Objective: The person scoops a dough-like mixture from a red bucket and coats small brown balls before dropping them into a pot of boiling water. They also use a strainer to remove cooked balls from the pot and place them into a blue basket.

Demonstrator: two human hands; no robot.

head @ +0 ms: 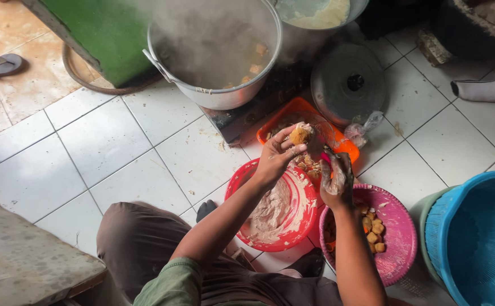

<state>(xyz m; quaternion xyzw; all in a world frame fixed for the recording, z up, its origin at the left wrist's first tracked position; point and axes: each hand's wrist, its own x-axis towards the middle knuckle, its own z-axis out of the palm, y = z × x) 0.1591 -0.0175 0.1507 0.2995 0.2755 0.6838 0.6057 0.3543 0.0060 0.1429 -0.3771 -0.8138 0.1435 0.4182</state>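
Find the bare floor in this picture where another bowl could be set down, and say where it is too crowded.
Free: the white tiled floor left of the red bowl, below the steaming pot. Also the tiles between the round lid and the blue basket. Crowded: around both hands, where the red bowl, orange tray and pink basket sit close together.

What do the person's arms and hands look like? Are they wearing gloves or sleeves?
No gloves. Both forearms are bare. The left hand is bare and smeared with pale paste. The right hand is coated in the same sticky paste. A short green sleeve covers the left upper arm.
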